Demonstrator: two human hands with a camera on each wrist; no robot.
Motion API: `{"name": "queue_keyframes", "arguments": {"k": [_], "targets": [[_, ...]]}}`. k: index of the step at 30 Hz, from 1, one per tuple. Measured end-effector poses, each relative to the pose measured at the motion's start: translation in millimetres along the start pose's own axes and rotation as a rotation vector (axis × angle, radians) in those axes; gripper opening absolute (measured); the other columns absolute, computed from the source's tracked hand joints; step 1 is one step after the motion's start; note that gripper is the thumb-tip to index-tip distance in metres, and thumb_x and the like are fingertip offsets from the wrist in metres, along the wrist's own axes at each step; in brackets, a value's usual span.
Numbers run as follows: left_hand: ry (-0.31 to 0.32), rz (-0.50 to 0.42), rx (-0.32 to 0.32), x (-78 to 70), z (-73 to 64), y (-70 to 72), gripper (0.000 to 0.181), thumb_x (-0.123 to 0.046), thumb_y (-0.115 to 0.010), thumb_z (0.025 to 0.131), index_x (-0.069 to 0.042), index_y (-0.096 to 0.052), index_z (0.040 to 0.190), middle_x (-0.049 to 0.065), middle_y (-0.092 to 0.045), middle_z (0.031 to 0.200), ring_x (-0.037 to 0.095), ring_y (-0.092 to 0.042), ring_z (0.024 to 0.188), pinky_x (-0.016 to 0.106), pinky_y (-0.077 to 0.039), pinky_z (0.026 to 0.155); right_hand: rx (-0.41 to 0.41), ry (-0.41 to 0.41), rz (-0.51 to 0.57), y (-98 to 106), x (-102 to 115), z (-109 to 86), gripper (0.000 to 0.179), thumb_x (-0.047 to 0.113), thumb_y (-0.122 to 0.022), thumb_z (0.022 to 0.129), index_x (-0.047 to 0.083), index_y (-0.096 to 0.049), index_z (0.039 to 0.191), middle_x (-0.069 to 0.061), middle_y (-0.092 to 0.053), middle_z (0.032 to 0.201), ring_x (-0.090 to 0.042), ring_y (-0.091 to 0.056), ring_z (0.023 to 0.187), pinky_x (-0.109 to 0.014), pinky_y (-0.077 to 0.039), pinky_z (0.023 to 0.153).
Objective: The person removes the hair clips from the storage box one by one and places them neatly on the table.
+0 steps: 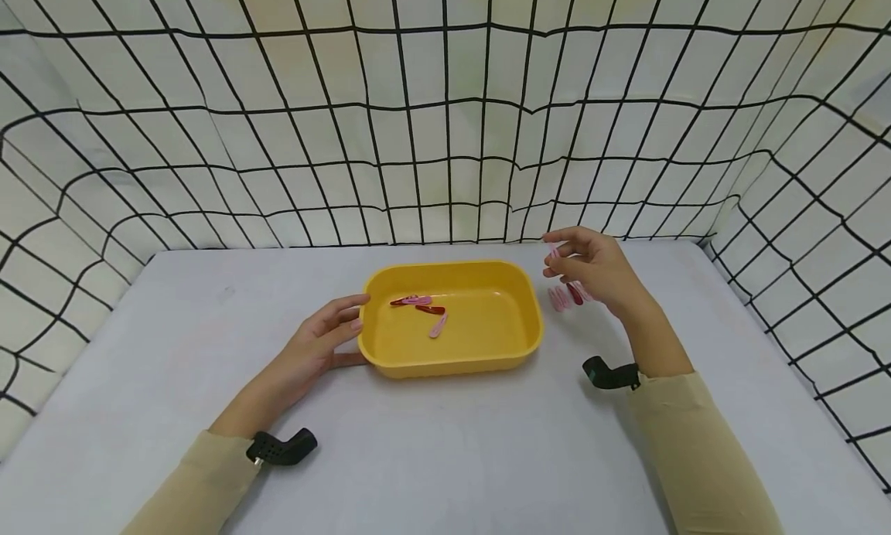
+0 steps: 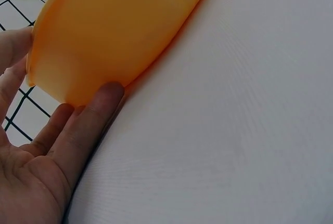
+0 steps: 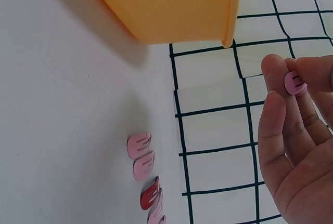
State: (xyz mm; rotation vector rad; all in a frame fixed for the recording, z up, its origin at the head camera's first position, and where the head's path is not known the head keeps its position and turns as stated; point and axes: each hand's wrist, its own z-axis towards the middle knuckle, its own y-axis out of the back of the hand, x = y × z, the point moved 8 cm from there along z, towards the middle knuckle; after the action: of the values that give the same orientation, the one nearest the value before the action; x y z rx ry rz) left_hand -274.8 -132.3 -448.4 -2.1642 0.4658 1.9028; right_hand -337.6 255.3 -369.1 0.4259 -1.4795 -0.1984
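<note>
In the head view, my left hand [image 1: 323,338] rests against the left end of a yellow tray [image 1: 452,365]. Its fingertips touch the rim, and the thumb lies low against the outer wall, as the left wrist view shows. Several pink and red snap hair clips lie inside the tray, among them a pink hair clip [image 1: 438,325] and a red hair clip [image 1: 430,309]. Above the table, right of the tray, my right hand [image 1: 592,268] pinches a pink hair clip [image 3: 295,82] between thumb and fingertips. Below it lies a row of hair clips, pink with a red one [image 3: 150,193].
A black wire grid [image 1: 445,133] rises along the back and both sides of the white table [image 1: 452,458]. Black wrist cameras sit at both cuffs, the left camera [image 1: 281,448] and the right camera [image 1: 609,373].
</note>
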Motion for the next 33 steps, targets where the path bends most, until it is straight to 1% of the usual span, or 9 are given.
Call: {"name": "queue_keyframes", "arguments": {"k": [3, 8, 11, 15, 21, 27, 33], "targets": [[0.0, 0.004, 0.006, -0.3, 2.8, -1.8, 0.052, -0.029, -0.055, 0.103, -0.014, -0.039, 0.15, 0.016, -0.036, 0.152, 0.024, -0.055, 0.123, 0.042, -0.058, 0.09, -0.012, -0.001, 0.002, 5.5, -3.8, -0.8, 0.034, 0.017, -0.067, 0.096, 0.012, -0.061, 0.129, -0.014, -0.066, 0.103, -0.022, -0.072, 0.091, -0.033, -0.06, 0.081], [0.003, -0.002, 0.002, 1.9, 1.7, -1.0, 0.053, -0.029, -0.055, 0.103, -0.013, -0.038, 0.151, 0.016, -0.037, 0.152, 0.024, -0.056, 0.123, 0.042, -0.058, 0.09, 0.002, 0.01, 0.014, 6.0, -4.9, -1.2, 0.038, 0.017, -0.066, 0.097, 0.007, -0.059, 0.132, -0.013, -0.065, 0.102, -0.023, -0.072, 0.093, -0.031, -0.06, 0.081], [-0.001, -0.001, 0.007, 1.7, 2.2, -1.0, 0.053, -0.029, -0.055, 0.103, -0.014, -0.038, 0.151, 0.016, -0.037, 0.152, 0.026, -0.055, 0.124, 0.043, -0.058, 0.09, -0.004, 0.007, 0.025, 6.5, -6.2, -1.3, 0.037, 0.017, -0.067, 0.096, 0.007, -0.06, 0.131, -0.013, -0.065, 0.1, -0.024, -0.072, 0.092, -0.031, -0.06, 0.08], [-0.011, -0.001, 0.013, 0.9, 3.1, -1.3, 0.053, -0.029, -0.055, 0.104, -0.014, -0.038, 0.151, 0.016, -0.036, 0.152, 0.028, -0.053, 0.126, 0.043, -0.058, 0.09, -0.017, 0.002, 0.027, 6.9, -7.5, -0.2, 0.036, 0.017, -0.068, 0.096, 0.008, -0.061, 0.129, -0.013, -0.064, 0.1, -0.022, -0.073, 0.09, -0.035, -0.061, 0.081], [-0.005, 0.001, 0.008, 2.0, 2.0, -0.3, 0.052, -0.029, -0.054, 0.104, -0.014, -0.038, 0.151, 0.016, -0.036, 0.152, 0.028, -0.053, 0.126, 0.042, -0.058, 0.09, 0.003, -0.026, 0.012, 2.4, -8.7, 1.2, 0.037, 0.019, -0.068, 0.096, 0.01, -0.06, 0.13, -0.013, -0.064, 0.103, -0.022, -0.072, 0.092, -0.033, -0.06, 0.082], [0.005, 0.007, 0.003, 1.4, 1.4, 0.0, 0.051, -0.03, -0.055, 0.104, -0.017, -0.039, 0.151, 0.014, -0.037, 0.153, 0.028, -0.053, 0.127, 0.042, -0.058, 0.091, 0.008, -0.031, 0.001, -1.6, -8.8, 1.6, 0.033, 0.019, -0.067, 0.096, 0.013, -0.062, 0.128, -0.014, -0.064, 0.104, -0.026, -0.071, 0.093, -0.044, -0.06, 0.086], [0.006, 0.01, -0.002, -0.1, 0.7, 0.7, 0.051, -0.029, -0.054, 0.104, -0.016, -0.039, 0.151, 0.014, -0.037, 0.152, 0.029, -0.053, 0.126, 0.041, -0.058, 0.091, 0.014, -0.013, -0.004, -4.2, -8.1, 3.4, 0.032, 0.019, -0.068, 0.096, 0.013, -0.062, 0.127, -0.014, -0.064, 0.104, -0.025, -0.071, 0.092, -0.042, -0.06, 0.083]]}}
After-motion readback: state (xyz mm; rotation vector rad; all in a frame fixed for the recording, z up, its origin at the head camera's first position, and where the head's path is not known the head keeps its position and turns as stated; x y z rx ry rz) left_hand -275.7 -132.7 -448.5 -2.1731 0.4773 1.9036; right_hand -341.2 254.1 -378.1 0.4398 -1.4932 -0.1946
